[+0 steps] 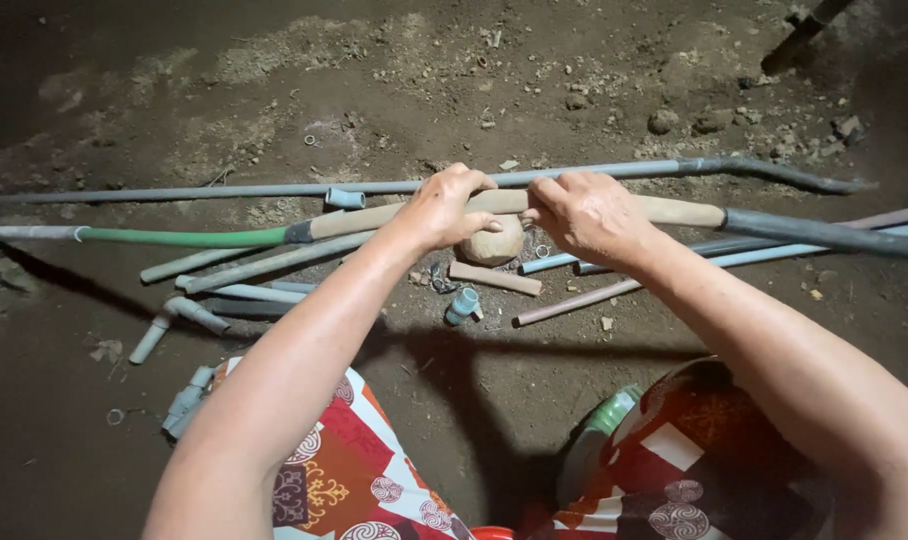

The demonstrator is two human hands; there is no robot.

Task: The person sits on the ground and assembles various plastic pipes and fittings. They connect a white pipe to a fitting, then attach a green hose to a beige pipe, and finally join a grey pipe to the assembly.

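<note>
Harsh light from near the camera floods the middle — forearms gleam, the dirt floor [454,90] pales. Corners sink into darkness. Hard arm shadows fall below the hands — edges slightly soft, centre sharp.

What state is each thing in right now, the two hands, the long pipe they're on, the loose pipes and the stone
left hand: closed around the tan section of the long pipe
right hand: closed around the same section, close beside the left
long pipe: held level above the ground, across the view
loose pipes: lying flat on the dirt
pipe fittings: on the dirt, unattached
round stone: resting on the ground below the hands
</note>
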